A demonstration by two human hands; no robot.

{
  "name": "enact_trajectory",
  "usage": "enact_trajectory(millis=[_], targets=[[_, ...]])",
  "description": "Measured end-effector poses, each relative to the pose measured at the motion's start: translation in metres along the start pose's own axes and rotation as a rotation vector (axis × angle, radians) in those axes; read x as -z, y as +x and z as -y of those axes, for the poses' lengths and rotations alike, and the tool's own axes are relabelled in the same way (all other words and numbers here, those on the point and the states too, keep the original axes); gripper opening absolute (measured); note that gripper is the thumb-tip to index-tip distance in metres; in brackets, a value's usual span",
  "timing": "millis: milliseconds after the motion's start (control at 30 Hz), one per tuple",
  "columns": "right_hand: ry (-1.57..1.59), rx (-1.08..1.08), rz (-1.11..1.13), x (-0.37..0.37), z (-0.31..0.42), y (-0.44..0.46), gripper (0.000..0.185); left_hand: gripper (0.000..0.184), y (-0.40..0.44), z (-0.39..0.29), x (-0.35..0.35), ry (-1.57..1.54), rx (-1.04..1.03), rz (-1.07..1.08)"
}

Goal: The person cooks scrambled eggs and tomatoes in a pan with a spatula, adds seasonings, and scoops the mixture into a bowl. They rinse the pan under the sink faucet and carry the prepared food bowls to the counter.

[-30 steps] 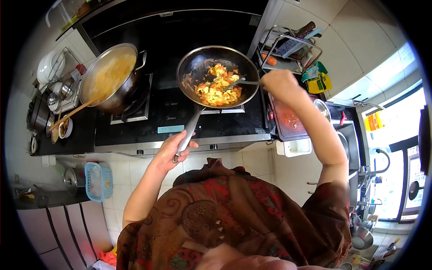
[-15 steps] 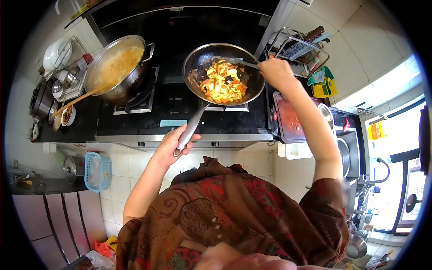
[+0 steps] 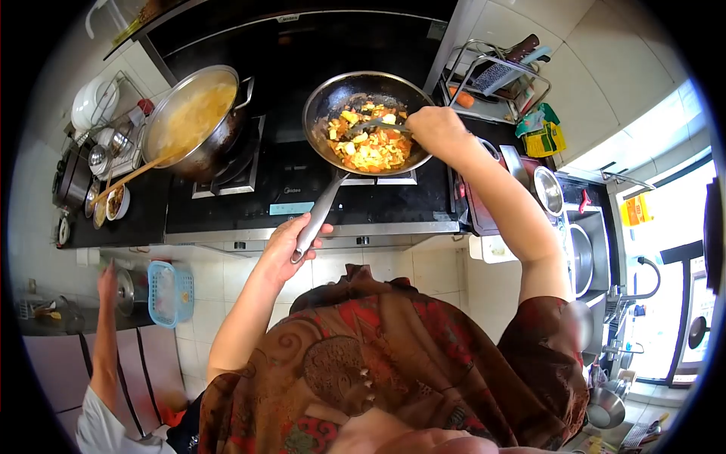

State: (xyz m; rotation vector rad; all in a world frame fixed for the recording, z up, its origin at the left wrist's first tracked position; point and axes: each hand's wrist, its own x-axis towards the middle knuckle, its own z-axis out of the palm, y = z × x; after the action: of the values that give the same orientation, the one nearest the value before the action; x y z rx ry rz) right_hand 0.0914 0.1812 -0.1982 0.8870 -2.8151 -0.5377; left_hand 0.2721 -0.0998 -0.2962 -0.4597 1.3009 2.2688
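My left hand [image 3: 286,246] is closed around the grey handle [image 3: 324,212] of a dark frying pan [image 3: 318,113] on the right burner. In the pan lies a chopped yellow, white and orange-red mixture [image 3: 376,155], looking like egg and tomato. Above the pan's right rim, my right hand [image 3: 439,130] grips a metal spatula [image 3: 369,124], its blade in the food near the middle. My fist hides most of the spatula's handle.
On the left burner a large steel pot [image 3: 219,125] holds yellowish liquid, with a long wooden utensil [image 3: 136,178] over its rim. A knife rack [image 3: 495,79] stands at right. Lower left, a co-worker's arm [image 3: 104,340] reaches past a blue basket [image 3: 168,295].
My right hand has moved left and slightly down, bringing the spatula blade from the pan's back rim into the food. A co-worker's arm has entered at lower left.
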Motion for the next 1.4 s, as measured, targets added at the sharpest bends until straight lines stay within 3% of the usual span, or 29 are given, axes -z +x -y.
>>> enact_trajectory(millis=[67,133,200,333,433,600,667,733,800,933,1033,1133,1267,1333,1400], targets=[[0.086,0.056,-0.123,0.013,-0.021,-0.019,0.010,0.033,-0.002,-0.003,-0.003,0.042,0.028,-0.046],[0.185,0.027,-0.092,0.045,-0.021,-0.055,0.011,0.044,0.000,-0.005,0.001,0.126,0.093,0.000],[0.141,-0.072,0.199,0.078,-0.006,-0.080,0.010,0.048,0.006,-0.013,0.005,0.208,0.198,0.071],[0.102,-0.107,0.158,0.056,0.039,-0.083,0.008,0.051,0.022,-0.032,0.010,0.342,0.353,0.207],[0.143,-0.287,0.137,0.016,0.046,-0.057,0.011,0.053,0.040,-0.036,0.013,0.304,0.424,0.310],[0.190,-0.554,0.117,0.011,0.069,-0.028,0.019,0.046,0.050,-0.038,0.016,0.214,0.502,0.442],[0.186,-0.501,0.034,-0.005,0.084,-0.003,0.018,0.046,0.056,-0.034,0.020,0.181,0.499,0.485],[0.245,-0.431,0.089,-0.012,0.101,0.005,0.015,0.044,0.054,-0.036,0.019,0.173,0.495,0.500],[0.242,-0.379,-0.021,0.011,0.111,-0.013,0.016,0.045,0.055,-0.038,0.021,0.192,0.493,0.533],[0.203,-0.573,0.143,0.111,0.116,-0.054,0.017,0.045,0.060,-0.037,0.024,0.170,0.513,0.553],[0.169,-0.562,0.173,0.122,0.126,-0.058,0.013,0.045,0.057,-0.035,0.023,0.163,0.500,0.547],[0.081,-0.560,0.166,0.054,0.128,-0.023,0.007,0.045,0.057,-0.034,0.025,0.192,0.488,0.560],[0.068,-0.625,0.034,0.058,0.100,-0.038,0.008,0.045,0.048,-0.043,0.022,0.247,0.465,0.555],[0.093,-0.675,0.143,0.081,0.092,-0.047,0.010,0.042,0.044,-0.038,0.033,0.236,0.472,0.598],[0.101,-0.624,0.148,0.038,0.089,-0.037,0.011,0.037,0.038,-0.037,0.035,0.208,0.499,0.659]])
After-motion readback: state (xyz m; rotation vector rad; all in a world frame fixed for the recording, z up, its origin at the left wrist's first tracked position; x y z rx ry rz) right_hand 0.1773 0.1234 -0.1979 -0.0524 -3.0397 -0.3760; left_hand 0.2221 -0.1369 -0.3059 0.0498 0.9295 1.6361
